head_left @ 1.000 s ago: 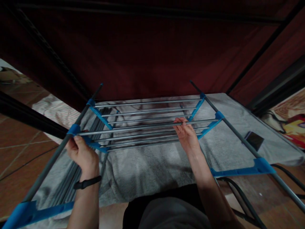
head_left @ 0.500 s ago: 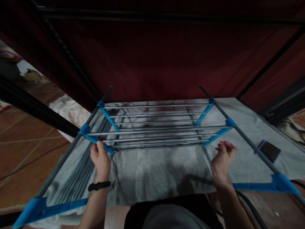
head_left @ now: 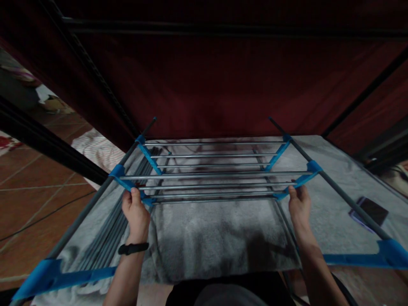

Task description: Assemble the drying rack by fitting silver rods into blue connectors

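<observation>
Though well apart, left hand point(head_left: 136, 214) and right hand point(head_left: 300, 207), thumbs forward, closed on brackets point(head_left: 125, 183).

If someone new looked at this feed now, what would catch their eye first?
Probably the grey-tubed rack in the middle, its bright blue brackets gripped by the left hand and right hand on either side. Next, the dark red panel behind it, then the bundled tubes lying at left on the grey blanket.
</observation>
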Motion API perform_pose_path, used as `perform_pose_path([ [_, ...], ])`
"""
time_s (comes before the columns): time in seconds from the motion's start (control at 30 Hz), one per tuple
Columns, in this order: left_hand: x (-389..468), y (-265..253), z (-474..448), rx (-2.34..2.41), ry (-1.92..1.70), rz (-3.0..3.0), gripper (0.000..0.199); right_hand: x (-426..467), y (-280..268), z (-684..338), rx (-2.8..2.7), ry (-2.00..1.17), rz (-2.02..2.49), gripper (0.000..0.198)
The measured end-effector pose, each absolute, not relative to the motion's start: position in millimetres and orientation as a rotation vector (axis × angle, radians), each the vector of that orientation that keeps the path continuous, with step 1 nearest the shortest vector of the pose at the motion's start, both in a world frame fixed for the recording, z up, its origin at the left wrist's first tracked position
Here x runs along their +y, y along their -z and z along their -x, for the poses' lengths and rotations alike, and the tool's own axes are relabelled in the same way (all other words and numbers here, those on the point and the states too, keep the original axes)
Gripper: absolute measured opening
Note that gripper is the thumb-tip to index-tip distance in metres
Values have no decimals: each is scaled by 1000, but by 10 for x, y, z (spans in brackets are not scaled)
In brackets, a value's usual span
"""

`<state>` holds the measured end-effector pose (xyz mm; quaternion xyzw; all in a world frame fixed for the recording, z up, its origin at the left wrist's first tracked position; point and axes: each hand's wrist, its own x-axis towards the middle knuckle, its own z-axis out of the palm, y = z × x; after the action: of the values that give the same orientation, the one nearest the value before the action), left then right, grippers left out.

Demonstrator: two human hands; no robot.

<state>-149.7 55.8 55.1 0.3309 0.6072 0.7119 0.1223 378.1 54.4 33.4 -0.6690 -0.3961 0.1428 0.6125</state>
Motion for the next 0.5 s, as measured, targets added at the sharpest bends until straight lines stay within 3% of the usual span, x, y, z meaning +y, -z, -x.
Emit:
perform_pose_path([
  [0.5,1366,-513,1465,1652,-2140,-1013,51,1252,-338,-3872,-949,-245,1583,27],
])
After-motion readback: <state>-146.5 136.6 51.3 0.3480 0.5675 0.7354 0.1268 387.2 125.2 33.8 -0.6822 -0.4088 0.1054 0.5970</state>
